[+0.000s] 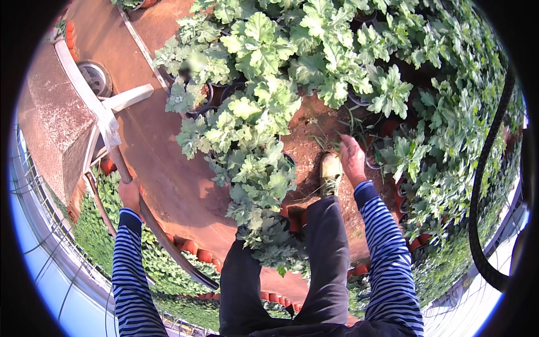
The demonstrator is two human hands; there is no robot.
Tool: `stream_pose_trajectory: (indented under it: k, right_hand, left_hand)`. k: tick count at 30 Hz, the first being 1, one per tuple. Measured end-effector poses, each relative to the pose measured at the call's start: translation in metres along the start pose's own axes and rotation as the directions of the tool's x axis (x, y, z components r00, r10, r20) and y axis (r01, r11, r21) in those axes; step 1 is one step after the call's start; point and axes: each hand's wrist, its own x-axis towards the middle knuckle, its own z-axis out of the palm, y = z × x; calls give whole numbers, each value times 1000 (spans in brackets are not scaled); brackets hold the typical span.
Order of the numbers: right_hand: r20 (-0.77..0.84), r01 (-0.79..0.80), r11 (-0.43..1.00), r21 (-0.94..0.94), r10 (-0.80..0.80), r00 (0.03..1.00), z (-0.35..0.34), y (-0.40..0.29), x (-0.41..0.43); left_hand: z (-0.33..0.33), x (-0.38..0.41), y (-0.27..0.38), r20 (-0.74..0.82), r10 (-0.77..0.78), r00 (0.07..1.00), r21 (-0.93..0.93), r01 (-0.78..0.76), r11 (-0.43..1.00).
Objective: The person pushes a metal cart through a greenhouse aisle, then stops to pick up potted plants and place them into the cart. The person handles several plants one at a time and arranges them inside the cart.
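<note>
A wheelbarrow (63,135) with a rusty metal tray stands at the left, and my left hand (129,194) is closed around its curved handle (158,229). My right hand (352,156) reaches low among green grass blades (356,122), beside my shoe (330,168). Its fingers are bent towards the blades; whether they pinch any cannot be told. Leafy potted plants (261,105) grow in a row between my two arms, and more leafy plants (404,158) stand just right of my right hand.
The wheelbarrow's wheel (94,78) rests on the reddish ground (177,181). Dense potted plants (454,105) fill the right side. Red-brown pots (189,246) line the lower left. A narrow strip (141,44) lies along the ground at the upper left. A dark cable (476,202) hangs at the far right.
</note>
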Motion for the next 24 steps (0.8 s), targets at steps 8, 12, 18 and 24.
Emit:
stream_pose_trajectory:
  k: [8, 12, 18, 24]
  right_hand:
    - [34, 263, 934, 241, -279, 960, 76, -134, 138]
    - [257, 401, 913, 68, -405, 877, 106, -179, 93]
    - [309, 443, 895, -44, -410, 858, 105, -159, 95]
    - [79, 145, 950, 278, -173, 982, 11, -115, 175]
  left_hand:
    - [-1, 11, -7, -11, 9, 1000, 57, -8, 998]
    - [-15, 4, -13, -10, -21, 1000, 74, 22, 997]
    - [-4, 7, -11, -28, 15, 999, 52, -14, 999]
    - [5, 13, -16, -60, 12, 998, 100, -6, 995]
